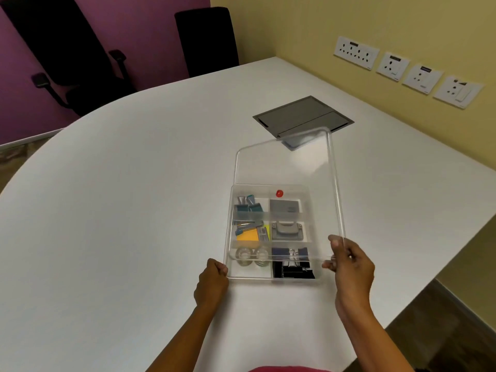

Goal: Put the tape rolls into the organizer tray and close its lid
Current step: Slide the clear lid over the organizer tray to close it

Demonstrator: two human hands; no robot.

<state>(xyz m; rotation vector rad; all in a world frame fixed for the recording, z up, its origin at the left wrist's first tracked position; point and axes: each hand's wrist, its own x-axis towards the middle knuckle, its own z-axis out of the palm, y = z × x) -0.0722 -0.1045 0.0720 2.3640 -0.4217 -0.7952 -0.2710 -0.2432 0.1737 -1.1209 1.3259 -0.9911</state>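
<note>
The clear organizer tray (308, 189) sits on the white table in front of me. Two clear tape rolls (252, 256) lie side by side in its near left compartment. Other compartments hold blue and black binder clips, yellow sticky notes, a grey stapler part and a red pin. A clear lid (284, 165) hangs tilted over the tray, its far edge raised. My right hand (349, 261) grips the lid's near right corner. My left hand (213, 280) is curled at the tray's near left corner, against the lid's near edge.
The white table (120, 197) has a grey cable hatch (303, 116) set into it behind the tray. Two black office chairs (206, 38) stand at the far side. Wall sockets (408, 68) line the yellow wall on the right. The table's right edge drops off near my right arm.
</note>
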